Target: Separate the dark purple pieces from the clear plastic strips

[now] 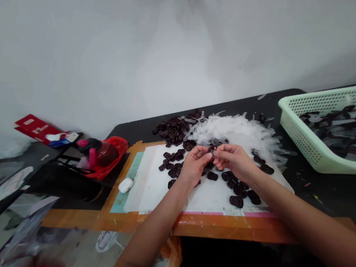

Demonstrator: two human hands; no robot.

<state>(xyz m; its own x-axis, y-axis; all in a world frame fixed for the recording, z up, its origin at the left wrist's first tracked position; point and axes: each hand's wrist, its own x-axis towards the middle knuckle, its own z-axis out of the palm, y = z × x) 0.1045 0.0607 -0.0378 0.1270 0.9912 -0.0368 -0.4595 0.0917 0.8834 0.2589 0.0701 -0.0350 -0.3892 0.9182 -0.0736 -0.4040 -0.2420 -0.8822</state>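
Left hand (194,164) and right hand (233,160) together over the white work mat (153,182), fingertips meeting on one small dark piece (212,151) — pinched from both sides, held just above the mat. More dark oval pieces (238,194) scattered on the mat below and beside both hands; a denser dark heap (173,131) at the far left edge. Behind the hands, a pile of clear plastic strips (239,130). Mat taped with orange tape (218,228) to a black tabletop (319,188). Pale green basket (296,134) at far right, holding dark parts and clear strips. Small white case (125,185) just beside the mat's left edge — red container (111,156) further left. Plain white wall (110,48) behind.
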